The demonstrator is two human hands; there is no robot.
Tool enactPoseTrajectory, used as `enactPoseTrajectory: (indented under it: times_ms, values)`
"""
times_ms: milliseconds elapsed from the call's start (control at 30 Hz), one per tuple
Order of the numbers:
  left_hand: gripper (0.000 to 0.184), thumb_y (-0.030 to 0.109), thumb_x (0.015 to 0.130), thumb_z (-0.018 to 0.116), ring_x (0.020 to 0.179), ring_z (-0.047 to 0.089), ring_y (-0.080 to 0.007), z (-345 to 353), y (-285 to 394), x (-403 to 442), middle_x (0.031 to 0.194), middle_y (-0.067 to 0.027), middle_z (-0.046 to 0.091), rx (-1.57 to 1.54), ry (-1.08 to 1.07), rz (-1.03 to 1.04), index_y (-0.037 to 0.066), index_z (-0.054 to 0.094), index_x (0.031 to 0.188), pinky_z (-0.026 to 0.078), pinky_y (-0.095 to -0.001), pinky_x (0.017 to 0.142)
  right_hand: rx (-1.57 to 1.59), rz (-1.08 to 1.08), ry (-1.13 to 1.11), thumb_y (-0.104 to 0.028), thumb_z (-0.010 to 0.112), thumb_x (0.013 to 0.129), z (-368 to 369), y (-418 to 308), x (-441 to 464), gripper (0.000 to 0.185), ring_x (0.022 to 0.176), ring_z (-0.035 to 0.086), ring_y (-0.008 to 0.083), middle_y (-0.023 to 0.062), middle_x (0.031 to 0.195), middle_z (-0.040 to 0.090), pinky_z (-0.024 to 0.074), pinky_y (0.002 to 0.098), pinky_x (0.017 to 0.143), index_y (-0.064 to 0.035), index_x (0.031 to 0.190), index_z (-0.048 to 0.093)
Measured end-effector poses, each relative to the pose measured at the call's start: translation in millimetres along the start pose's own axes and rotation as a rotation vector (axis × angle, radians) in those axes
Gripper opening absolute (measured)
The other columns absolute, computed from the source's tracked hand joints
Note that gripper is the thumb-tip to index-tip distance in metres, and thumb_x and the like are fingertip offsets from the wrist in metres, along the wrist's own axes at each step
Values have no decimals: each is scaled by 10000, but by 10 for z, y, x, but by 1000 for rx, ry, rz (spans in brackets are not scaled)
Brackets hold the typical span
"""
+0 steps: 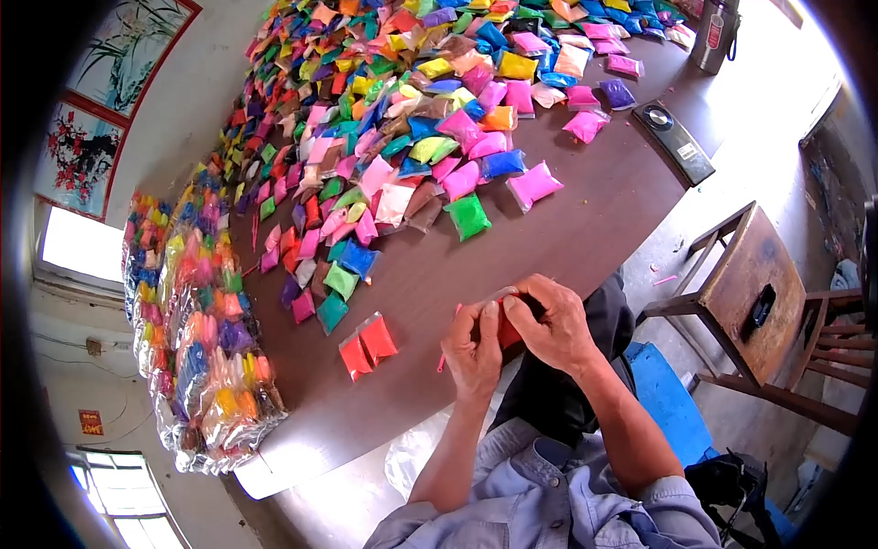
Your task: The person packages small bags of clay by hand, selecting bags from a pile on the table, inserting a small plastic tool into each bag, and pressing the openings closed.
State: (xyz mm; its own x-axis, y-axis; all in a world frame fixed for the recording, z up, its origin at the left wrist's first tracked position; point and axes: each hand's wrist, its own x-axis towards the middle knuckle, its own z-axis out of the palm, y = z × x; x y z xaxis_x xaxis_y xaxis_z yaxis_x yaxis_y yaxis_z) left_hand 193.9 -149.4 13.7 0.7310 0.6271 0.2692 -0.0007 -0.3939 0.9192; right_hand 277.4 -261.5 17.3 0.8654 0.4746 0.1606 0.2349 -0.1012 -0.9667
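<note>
While the brown desk (416,306) carries a broad heap of coloured packets (393,123) toward its far edge and clear-bagged bundles (201,339) stand by its left edge, the left hand (473,352) and right hand (560,325) meet over the near edge, each grip drawn narrow. A dark phone (675,142) lies by the right edge, and two flat red packets (380,339) lie near the near edge, left of the hands; both grips hold a partly hidden red packet (508,332) between them, and a thin pink stick (442,363) shows just beside the left hand.
</note>
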Motion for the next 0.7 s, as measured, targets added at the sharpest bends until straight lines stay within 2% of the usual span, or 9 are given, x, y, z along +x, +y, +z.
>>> enactPoseTrajectory:
  times_ms: [67,233,333,400,433,533,600,700]
  values:
    - [164,123,1021,661,705,534,-90,-5,-24,-5,744,-31,647,20,-3,9,-8,691,926,445,-285,652,54,-5,74,-115,668,910,22,-33,7,131,737,676,320,176,834,666,530,374,670,9,939,700]
    - [173,141,1026,667,704,537,-95,-26,-9,-17,749,-32,648,15,-32,-29,-5,687,936,445,-293,627,40,-32,101,-108,685,905,47,7,5,122,762,683,341,181,859,678,536,377,689,8,940,703]
    - [175,153,1027,671,710,541,-100,-7,28,-19,761,-35,647,-51,-36,-140,-2,676,945,452,-294,638,34,-45,106,-96,686,903,42,-2,-2,109,765,683,345,181,858,678,536,377,693,6,938,705]
    - [214,206,1043,648,761,500,-70,20,26,-18,782,34,608,5,20,-77,23,670,935,444,-279,669,16,-61,104,-89,684,903,35,3,-9,102,765,683,345,181,855,677,536,377,694,5,936,706]
    - [214,206,1043,648,761,500,-70,11,16,-21,782,34,608,6,20,-77,23,670,935,444,-279,669,6,-66,98,-90,683,904,37,8,-11,103,767,684,349,181,854,676,537,379,694,5,935,705]
    - [212,207,1042,649,767,512,-76,-12,-36,-21,798,28,625,16,0,-68,23,673,939,458,-281,684,-13,-75,91,-93,682,905,42,-11,-3,105,771,684,356,182,855,677,537,383,694,5,933,703]
    - [168,155,1041,654,714,543,-108,-14,-52,-23,770,-56,653,49,14,-13,8,677,961,469,-299,655,-23,-78,90,-95,683,905,42,-16,3,105,774,684,360,183,857,678,538,385,693,4,933,702]
    - [174,163,1036,662,713,543,-103,-6,-38,-21,763,-53,646,59,22,-13,8,678,960,463,-291,639,-45,-91,91,-100,684,905,45,2,9,109,774,683,367,187,856,677,538,391,690,3,940,700]
